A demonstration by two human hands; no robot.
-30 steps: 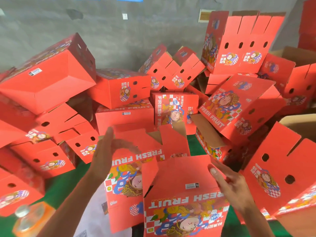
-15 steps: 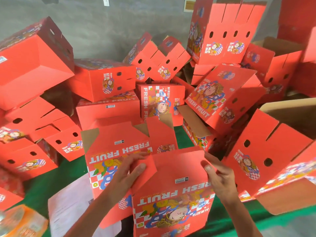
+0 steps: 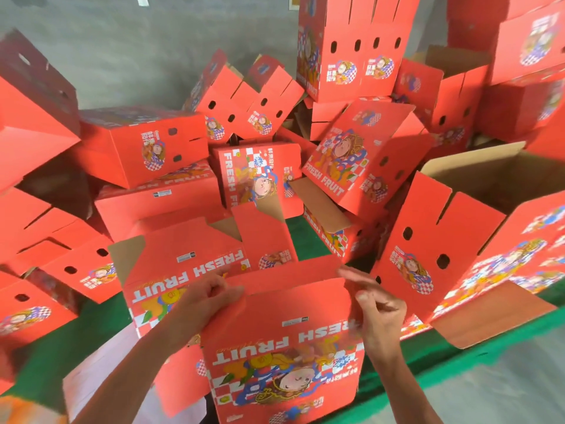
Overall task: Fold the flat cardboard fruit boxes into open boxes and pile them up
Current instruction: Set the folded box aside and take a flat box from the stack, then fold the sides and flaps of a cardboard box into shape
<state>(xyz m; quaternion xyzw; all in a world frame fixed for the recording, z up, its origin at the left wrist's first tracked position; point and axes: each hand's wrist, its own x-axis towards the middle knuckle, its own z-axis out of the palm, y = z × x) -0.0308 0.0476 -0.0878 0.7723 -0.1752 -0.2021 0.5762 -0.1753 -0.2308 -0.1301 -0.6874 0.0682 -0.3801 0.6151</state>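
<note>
Here, both hands — left (image 3: 211, 296), right (image 3: 377, 304) — curled on the near box's (image 3: 284, 341) top flaps.

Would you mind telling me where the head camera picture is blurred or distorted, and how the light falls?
Head view: the right hand is smeared by motion blur, the left hand only slightly; the box they hold reads sharp. Wide-angle distortion bows and softens the boxes at the edges. Daylight is bright, and the tilted box carries a hard diagonal shadow.
</note>
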